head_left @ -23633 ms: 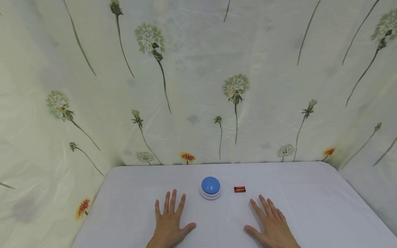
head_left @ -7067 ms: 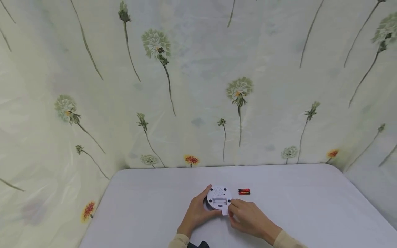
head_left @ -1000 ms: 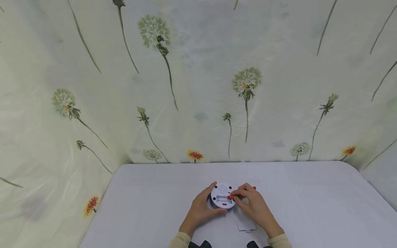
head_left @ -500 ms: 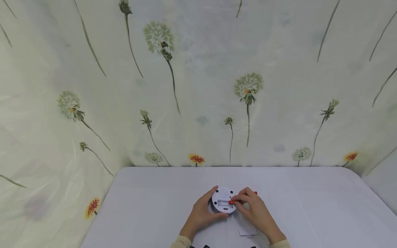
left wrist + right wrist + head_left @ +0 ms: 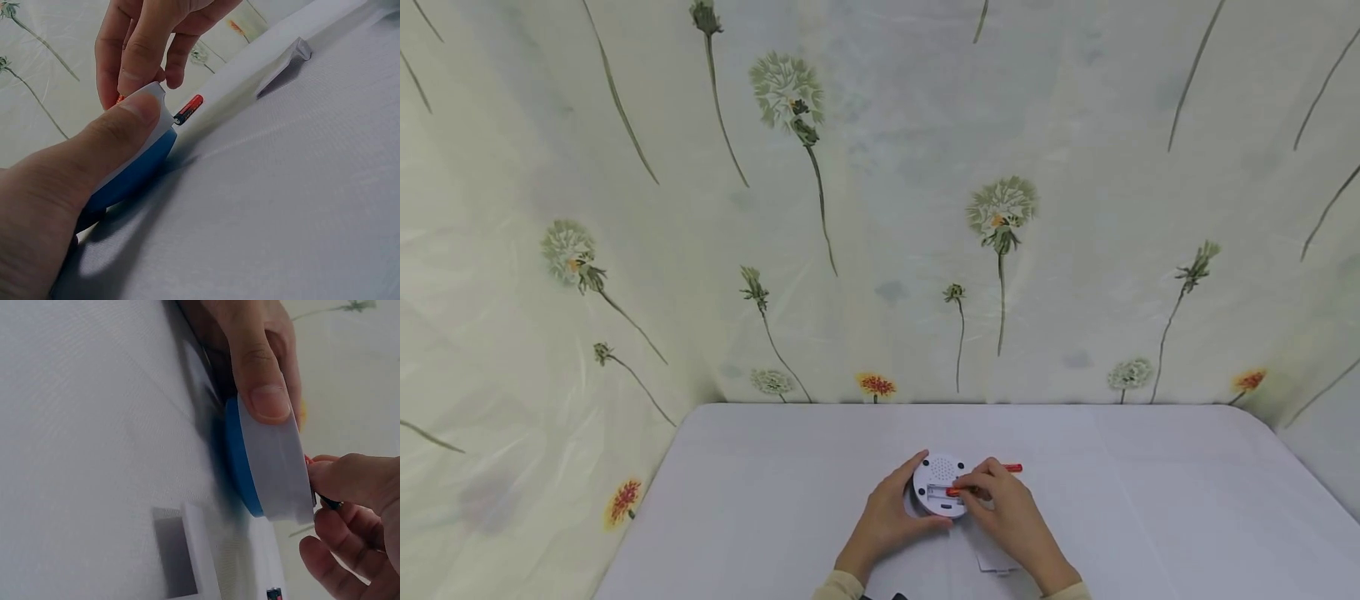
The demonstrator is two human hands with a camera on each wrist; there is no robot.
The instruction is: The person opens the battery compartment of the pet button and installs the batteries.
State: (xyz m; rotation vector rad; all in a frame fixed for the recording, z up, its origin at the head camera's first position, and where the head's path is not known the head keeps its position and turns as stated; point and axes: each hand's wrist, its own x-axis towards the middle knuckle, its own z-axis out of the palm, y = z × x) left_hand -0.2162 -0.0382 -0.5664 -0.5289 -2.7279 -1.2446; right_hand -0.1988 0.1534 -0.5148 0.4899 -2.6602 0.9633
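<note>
My left hand (image 5: 891,508) grips a round push button (image 5: 942,468) by its sides, upside down. Its white base, with speaker holes and several dark feet, faces up, and the blue dome (image 5: 242,462) is underneath. In the base is an uncovered battery compartment (image 5: 936,493). A small red-and-black battery (image 5: 954,492) is pinched between the thumb and fingers of my right hand (image 5: 1011,508), its red end over the compartment. My fingers hide most of that battery. Another battery (image 5: 1012,467) lies on the table just beyond my right hand.
The white battery cover (image 5: 995,560) lies on the white table (image 5: 775,475), partly beneath my right hand. In the left wrist view the cover (image 5: 287,67) stands tilted off the cloth. A flower-printed curtain (image 5: 887,208) hangs behind the table.
Since the earliest frame the button has been picked up and turned over, its cover removed, and one battery taken up. In the last second that battery has shifted slightly left over the compartment.
</note>
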